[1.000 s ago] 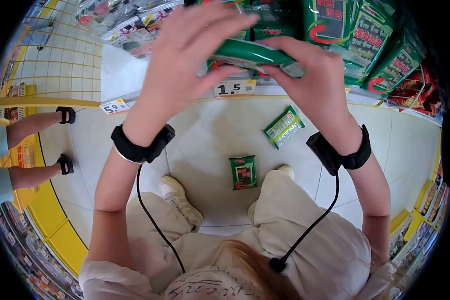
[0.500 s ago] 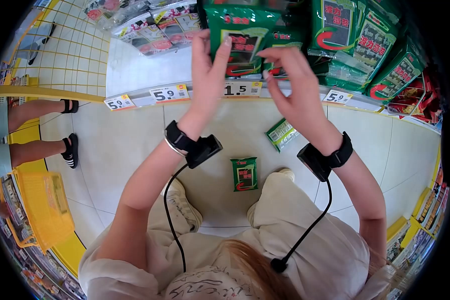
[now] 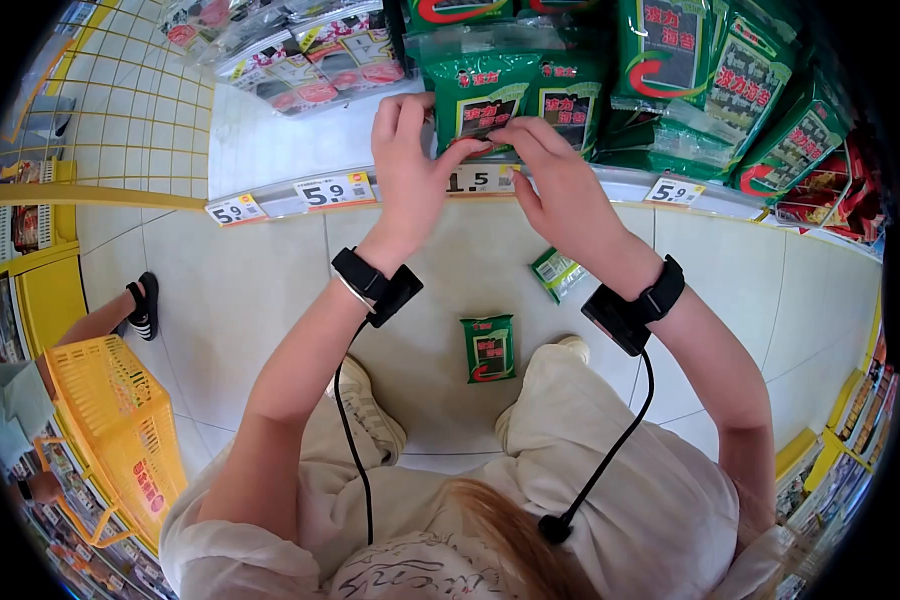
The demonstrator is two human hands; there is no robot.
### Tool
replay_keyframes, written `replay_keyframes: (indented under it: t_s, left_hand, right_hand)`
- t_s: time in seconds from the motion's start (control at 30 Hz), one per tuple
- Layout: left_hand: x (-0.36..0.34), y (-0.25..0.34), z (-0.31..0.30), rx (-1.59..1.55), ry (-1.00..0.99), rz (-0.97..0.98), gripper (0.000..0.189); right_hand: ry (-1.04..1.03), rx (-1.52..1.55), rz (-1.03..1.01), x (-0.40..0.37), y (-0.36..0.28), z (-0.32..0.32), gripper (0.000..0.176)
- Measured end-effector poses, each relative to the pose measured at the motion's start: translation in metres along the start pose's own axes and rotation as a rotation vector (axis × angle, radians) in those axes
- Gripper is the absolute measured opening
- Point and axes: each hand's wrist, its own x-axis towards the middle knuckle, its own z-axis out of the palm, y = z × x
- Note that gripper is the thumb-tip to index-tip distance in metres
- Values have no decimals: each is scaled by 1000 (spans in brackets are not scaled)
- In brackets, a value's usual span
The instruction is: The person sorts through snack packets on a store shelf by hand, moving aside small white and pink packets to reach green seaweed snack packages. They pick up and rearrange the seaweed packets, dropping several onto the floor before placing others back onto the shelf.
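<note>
Green seaweed packets with red lettering stand upright on the shelf in front of me. My left hand (image 3: 410, 165) is closed round the left side and bottom of the front seaweed packet (image 3: 480, 95), its thumb across the lower edge. At that packet's lower right corner, the fingertips of my right hand (image 3: 570, 190) touch it, while the thumb stays apart below. A similar packet (image 3: 570, 100) stands directly to the right. Two more lie on the floor: one face up (image 3: 490, 348) between my shoes, another (image 3: 556, 274) beneath my right forearm, partly hidden.
Price tags line the shelf edge (image 3: 610, 183). More green packets (image 3: 670, 50) are piled at right, and clear-wrapped packs (image 3: 310, 65) at left. A yellow wire grid (image 3: 140, 110) borders the shelf. At lower left, another person's arm is by a yellow basket (image 3: 110, 390).
The front packet now sits lower and further right, showing more of its neighbour. Both hands have moved down, the right one inward onto the packet. The other person and yellow basket have shifted.
</note>
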Motion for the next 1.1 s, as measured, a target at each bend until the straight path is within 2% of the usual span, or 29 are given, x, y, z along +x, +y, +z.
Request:
replay_keyframes:
  t_s: [0.17,0.27,0.33,0.37,0.43,0.47,0.53,0.57,0.6,0.67,0.8,0.83,0.93,1.0,1.1]
  left_hand:
    - [9,-8,-3,82,-44,14,50]
    - [1,-8,-4,213,-102,-8,58]
    - [-6,-6,-4,74,33,102,62]
    - [-7,-6,-2,70,30,105,62]
    - [-5,2,-1,-12,199,329,72]
    - [-3,4,-2,-15,197,326,72]
    - [7,12,-8,292,21,520,87]
    - [14,21,-9,367,-105,468,94]
    - [21,30,-11,359,-103,466,94]
    - [33,43,-13,486,-283,402,96]
    - [35,33,-11,505,-321,356,94]
    - [32,31,-10,506,-325,356,94]
    - [24,24,-7,514,-279,334,87]
    - [24,15,-4,548,-220,402,81]
    - [28,8,-6,523,-240,436,76]
  right_hand:
    - [-7,-15,-25,6,3,4,38]
    - [-78,-18,26,6,5,7,35]
    - [-96,38,81,2,6,10,32]
    - [-93,36,85,0,5,10,32]
    - [-51,41,78,-3,2,9,30]
    - [-53,41,83,-4,1,8,30]
    - [-51,41,79,-4,2,6,29]
    - [-53,37,81,-4,3,5,29]
    - [-40,59,65,-4,5,5,30]
    - [-30,70,52,-7,8,2,30]
    - [23,107,110,-16,11,-3,28]
    - [30,125,162,-19,12,-5,28]
    - [117,100,145,-28,19,-8,28]
    - [123,92,145,-31,21,-11,28]
    - [136,89,135,-31,19,-12,26]
